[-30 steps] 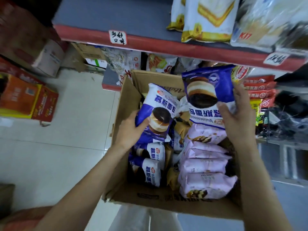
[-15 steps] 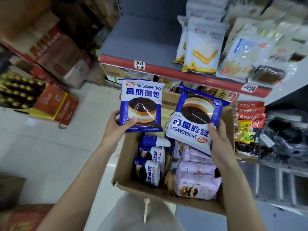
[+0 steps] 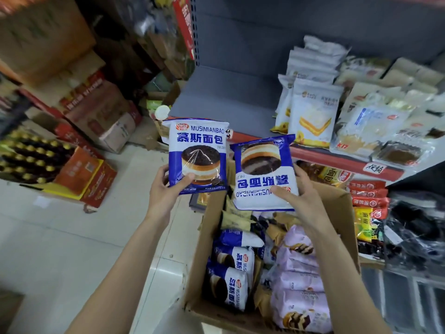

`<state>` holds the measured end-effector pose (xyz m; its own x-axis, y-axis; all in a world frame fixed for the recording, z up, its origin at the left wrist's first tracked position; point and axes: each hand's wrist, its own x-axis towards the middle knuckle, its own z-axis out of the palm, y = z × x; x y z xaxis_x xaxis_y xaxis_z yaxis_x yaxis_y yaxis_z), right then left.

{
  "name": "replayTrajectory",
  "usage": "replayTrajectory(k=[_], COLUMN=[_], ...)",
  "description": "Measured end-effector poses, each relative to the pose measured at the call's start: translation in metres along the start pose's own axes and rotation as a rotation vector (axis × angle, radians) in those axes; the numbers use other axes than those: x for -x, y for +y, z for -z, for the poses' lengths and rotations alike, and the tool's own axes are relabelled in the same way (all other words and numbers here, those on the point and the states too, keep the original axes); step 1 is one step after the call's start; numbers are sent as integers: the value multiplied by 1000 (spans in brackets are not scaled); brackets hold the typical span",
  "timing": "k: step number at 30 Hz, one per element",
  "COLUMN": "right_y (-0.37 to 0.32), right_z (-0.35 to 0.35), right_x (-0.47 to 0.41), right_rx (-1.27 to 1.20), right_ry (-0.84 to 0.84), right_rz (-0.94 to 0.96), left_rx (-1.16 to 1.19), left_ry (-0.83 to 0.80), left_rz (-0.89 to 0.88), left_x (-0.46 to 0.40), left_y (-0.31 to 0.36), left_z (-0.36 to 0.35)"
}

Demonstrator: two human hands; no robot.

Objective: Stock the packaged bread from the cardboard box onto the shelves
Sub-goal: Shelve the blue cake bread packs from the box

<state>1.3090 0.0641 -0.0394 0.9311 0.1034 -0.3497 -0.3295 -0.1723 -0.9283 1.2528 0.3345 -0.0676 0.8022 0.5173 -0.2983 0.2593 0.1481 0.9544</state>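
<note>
Hands: left hand (image 3: 166, 189) grips the upright pack (image 3: 198, 154) by its lower corner; right hand (image 3: 299, 197) clasps the inverted pack (image 3: 263, 174).
Writing: both read "MUSIMIANBAO" over Chinese characters; "Oate" logo on the upright one.
Look: blue-and-white wrappers with a clear window showing layered chocolate cake.
Place: both held above the cardboard box (image 3: 204, 239), before the grey shelf (image 3: 226, 102).

Two blue-and-white mousse bread packets are held up, one in the left hand (image 3: 166, 189) and one in the right hand (image 3: 299, 201). Below the right hand, the cardboard box (image 3: 204, 237) shows three more blue-and-white packets and about four lilac packets. Just beyond the right hand lie four red sachets.
</note>
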Motion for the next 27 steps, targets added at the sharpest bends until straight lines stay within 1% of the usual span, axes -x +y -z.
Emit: replayTrajectory(k=[3, 7, 8, 10, 15, 16, 18, 20, 23, 27], right_y=[-24, -58, -65, -78, -112, -119, -130, -133, -142, -149], right_z=[-19, -40, -42, -49, -68, -72, -81, -89, -96, -97], right_x=[-14, -36, -44, -59, -101, -112, -136, -163, -202, -256], right_rx=[37, 392, 445, 463, 388, 379, 409, 538, 778, 1030], right_ry=[106, 322, 364, 437, 623, 628, 580, 524, 492, 332], right_rz=[33, 163, 192, 252, 429, 479, 580, 673, 792, 917], left_rx=[-50, -119, -131, -146, -129, -126, -114, -79, -33, -35], left_ry=[-12, -27, -34, -54, -80, -80, -67, -50, -46, -53], left_rz=[-26, -65, -69, -80, -88, -96, -110, -127, -158, -208], left_x=[-32, -74, -82, -94, -115, -121, -133, -146, -165, -191], left_y=[15, 30, 33, 39, 50, 52, 54, 54, 53, 53], left_z=[10, 20, 21, 22, 18, 15, 10, 5, -7, -28])
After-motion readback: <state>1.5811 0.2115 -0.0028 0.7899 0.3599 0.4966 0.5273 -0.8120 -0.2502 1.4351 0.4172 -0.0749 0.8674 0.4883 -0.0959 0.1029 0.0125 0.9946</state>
